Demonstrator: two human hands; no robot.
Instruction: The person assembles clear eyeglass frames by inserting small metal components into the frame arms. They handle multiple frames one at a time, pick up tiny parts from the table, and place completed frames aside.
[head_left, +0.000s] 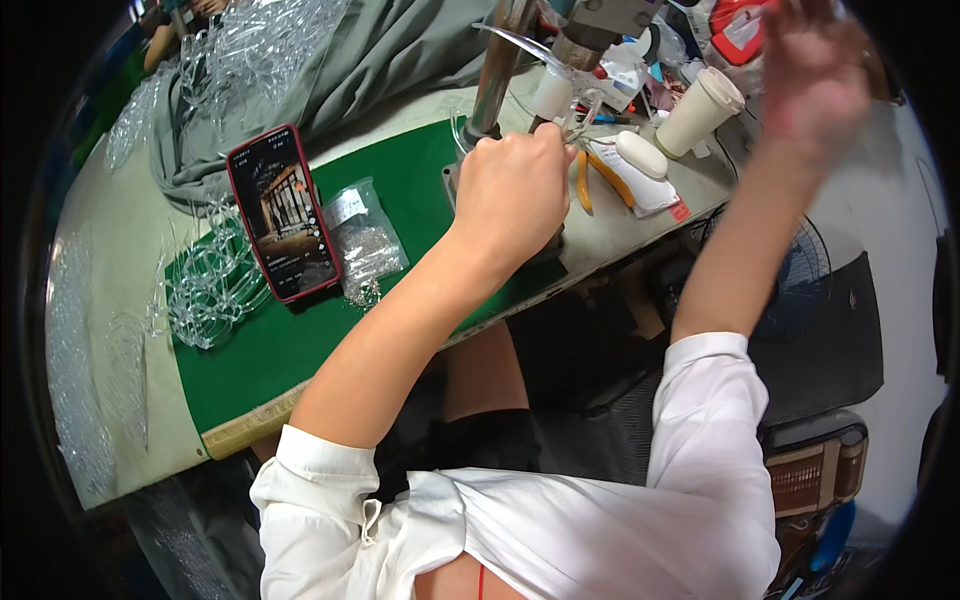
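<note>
"Clear plastic piece [592, 108], that's what the left hand [515, 185] is busy with, up beside the metal column [502, 65]. Has it got a good hold?"

"Fingers look curled tight around it, though the back of the hand hides the tips. As for the right hand [815, 95], raised off to the side, it's too blurred; I can't tell whether it's open or gripping."

"How would you do this bit well?"

"Keep the wrist steady and the piece level, I'd say, fingertips well away from the column's working end. Thin plastic like that could crack or slip under a hard squeeze."

"Any writing to read from here?"

"Not clearly. There's a white label [348, 206] on the little bag of silvery bits [370, 250], print too small. The phone [283, 215] next to it, on the green mat [225, 385], shows a picture with tiny lines of text."

"And past the orange-handled pliers [612, 180]?"

"White packet [650, 190] with a red patch at its corner. Nothing I can make out on it."
</note>
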